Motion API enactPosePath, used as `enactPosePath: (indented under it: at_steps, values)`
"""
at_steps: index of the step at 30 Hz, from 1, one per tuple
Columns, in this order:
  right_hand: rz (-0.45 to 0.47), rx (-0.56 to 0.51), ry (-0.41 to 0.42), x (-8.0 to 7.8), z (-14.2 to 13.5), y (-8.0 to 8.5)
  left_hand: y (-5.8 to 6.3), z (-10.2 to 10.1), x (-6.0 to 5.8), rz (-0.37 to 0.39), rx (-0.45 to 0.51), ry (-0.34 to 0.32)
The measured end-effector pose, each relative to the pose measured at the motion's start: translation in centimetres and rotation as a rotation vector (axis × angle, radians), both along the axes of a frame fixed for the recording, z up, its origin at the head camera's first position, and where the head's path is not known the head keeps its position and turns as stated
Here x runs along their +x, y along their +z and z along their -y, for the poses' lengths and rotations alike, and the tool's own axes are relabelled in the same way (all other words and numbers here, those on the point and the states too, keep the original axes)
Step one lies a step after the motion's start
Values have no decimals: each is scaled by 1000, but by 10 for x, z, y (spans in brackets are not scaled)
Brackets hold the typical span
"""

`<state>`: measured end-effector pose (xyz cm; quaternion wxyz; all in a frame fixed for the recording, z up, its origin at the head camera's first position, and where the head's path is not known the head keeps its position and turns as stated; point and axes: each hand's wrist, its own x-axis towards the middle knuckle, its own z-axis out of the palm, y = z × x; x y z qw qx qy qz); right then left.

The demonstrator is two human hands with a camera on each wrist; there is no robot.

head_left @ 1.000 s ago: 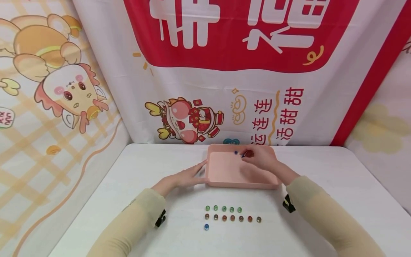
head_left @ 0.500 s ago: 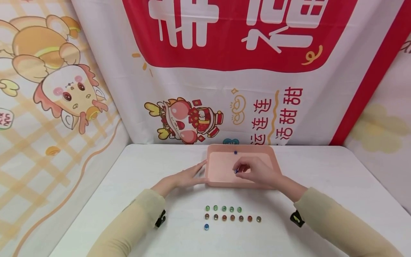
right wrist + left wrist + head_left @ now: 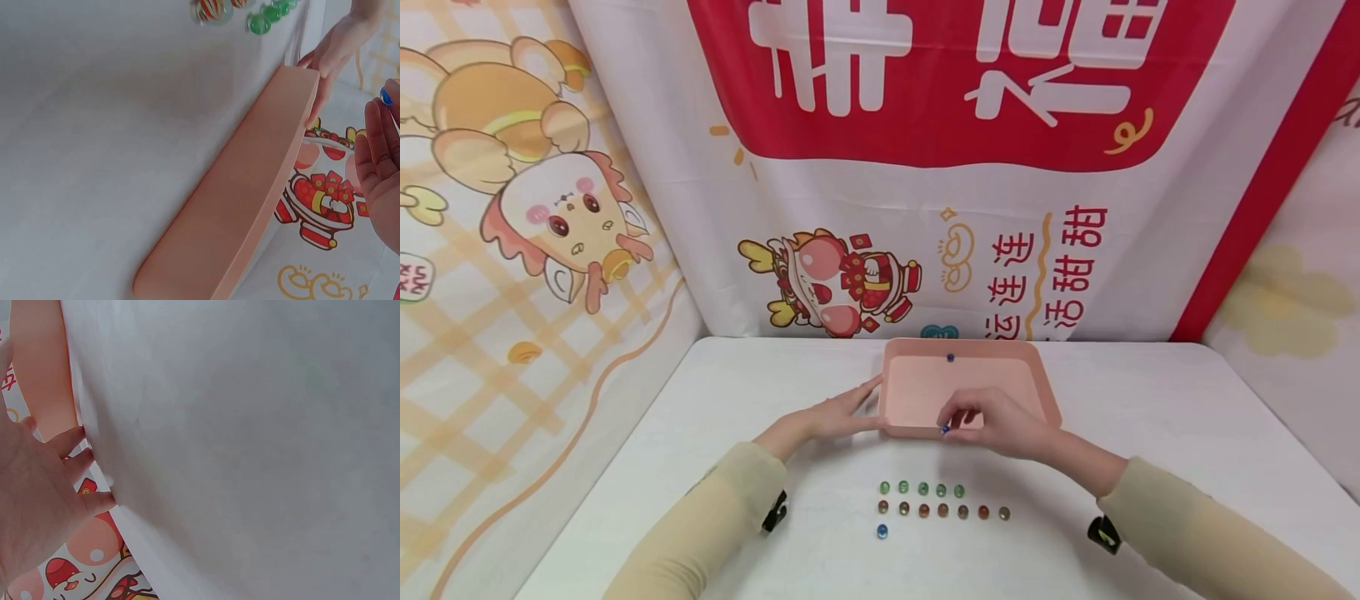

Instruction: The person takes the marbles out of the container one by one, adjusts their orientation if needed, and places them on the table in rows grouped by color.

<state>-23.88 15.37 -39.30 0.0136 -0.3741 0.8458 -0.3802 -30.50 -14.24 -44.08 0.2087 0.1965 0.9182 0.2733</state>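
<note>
In the head view a shallow pink tray [image 3: 917, 432] lies at the back of the table. My left hand [image 3: 831, 415] rests against its left side, fingers extended; the left wrist view shows the same hand [image 3: 44, 481] beside the pink wall. Over the tray's front rim, my right hand [image 3: 996, 422] pinches a blue marble [image 3: 945, 429] between thumb and fingertips. That marble [image 3: 387, 96] also shows at the right edge of the right wrist view. Another blue marble [image 3: 951, 357] stays inside the tray at its back wall.
On the white table [image 3: 820, 533] in front of the tray are a row of several green marbles [image 3: 922, 489], a row of several brownish-red marbles [image 3: 943, 510], and a single blue marble [image 3: 882, 532] below them. Printed cloth [image 3: 880, 192] hangs right behind the table.
My right hand has come from the tray's back toward its front rim, carrying the pinched blue marble. The left hand has stayed at the tray's side.
</note>
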Motion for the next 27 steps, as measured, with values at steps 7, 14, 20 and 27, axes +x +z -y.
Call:
enactPosePath:
  at_steps: [7,14,20,27]
  values:
    - [58,25,50,11,8,-4,1,-1,1,-7,1,-6]
    - [152,40,96,18,16,-12,0,0,0,-10,-5,-7]
    - [161,74,148,20,24,-23,-1,0,0,-21,-11,-10]
    - [174,92,234,22,36,-32,-4,1,-2,-32,-7,-13]
